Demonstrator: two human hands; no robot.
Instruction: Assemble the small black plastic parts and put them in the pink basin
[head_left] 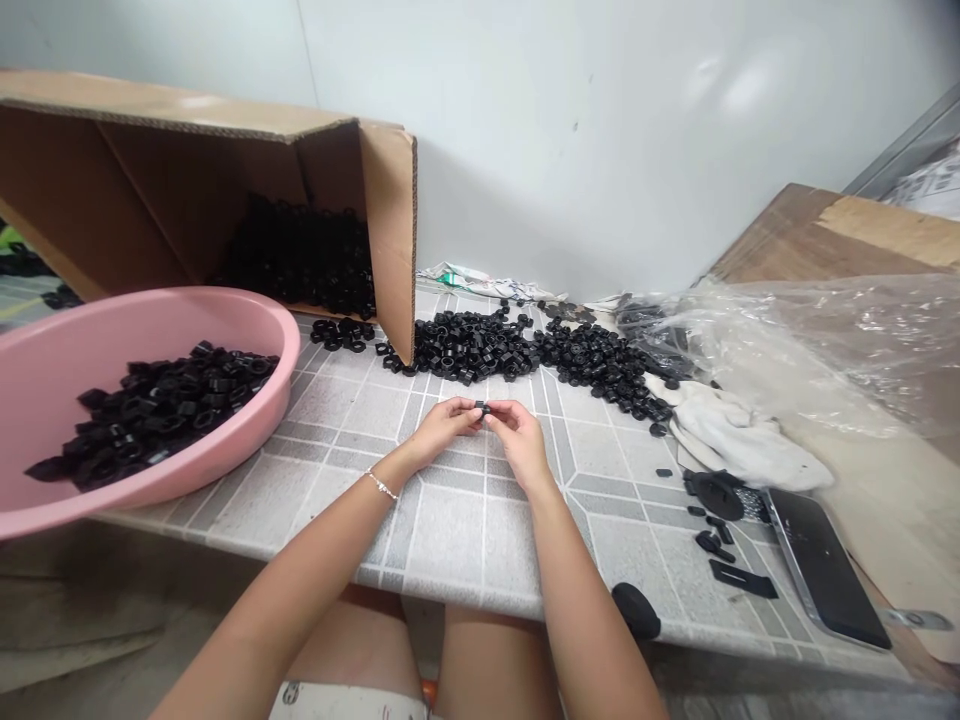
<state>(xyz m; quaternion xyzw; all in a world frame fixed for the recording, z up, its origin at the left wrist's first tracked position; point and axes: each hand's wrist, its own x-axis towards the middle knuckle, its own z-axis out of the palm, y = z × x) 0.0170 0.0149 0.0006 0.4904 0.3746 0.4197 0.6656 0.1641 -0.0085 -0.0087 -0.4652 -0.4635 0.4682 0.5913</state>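
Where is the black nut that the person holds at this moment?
In the head view, the nut is pinched between the left hand and right hand, above the tiled table, in front of the nut pile.

The small black nut (481, 408) between the fingers (463, 412) at center is mostly hidden. The left frame edge cuts off the pink basin (251, 310) and cardboard box (180, 118); the black pieces (712, 540) at lower right are hard to make out.

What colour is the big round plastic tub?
Pink; the round plastic tub shows best in the head view.
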